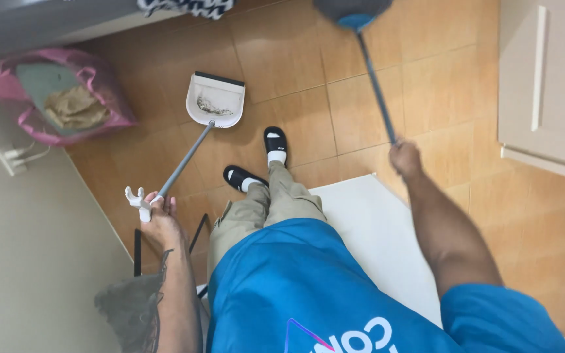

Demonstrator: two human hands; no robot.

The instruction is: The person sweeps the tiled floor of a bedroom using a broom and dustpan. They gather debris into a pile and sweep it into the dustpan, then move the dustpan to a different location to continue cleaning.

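Tiled floor (295,78), left hand (158,219) gripping dustpan (215,99), right hand (405,158) gripping broom (374,78)

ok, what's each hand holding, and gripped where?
Left hand grips the white dustpan near the top end of its long handle. Right hand grips the broom by its upper handle.

Left hand (159,219): fingers closed in a fist, knuckles up, at the 8 o'clock position. Left forearm bare, extended forward from the lower edge, with dark markings along its outer side. Right hand (405,159): fingers closed in a grip, at the 2 o'clock position, raised higher than the left. Right arm bare, nearly straight, running from the 5 o'clock shoulder. Both legs stand between the arms.
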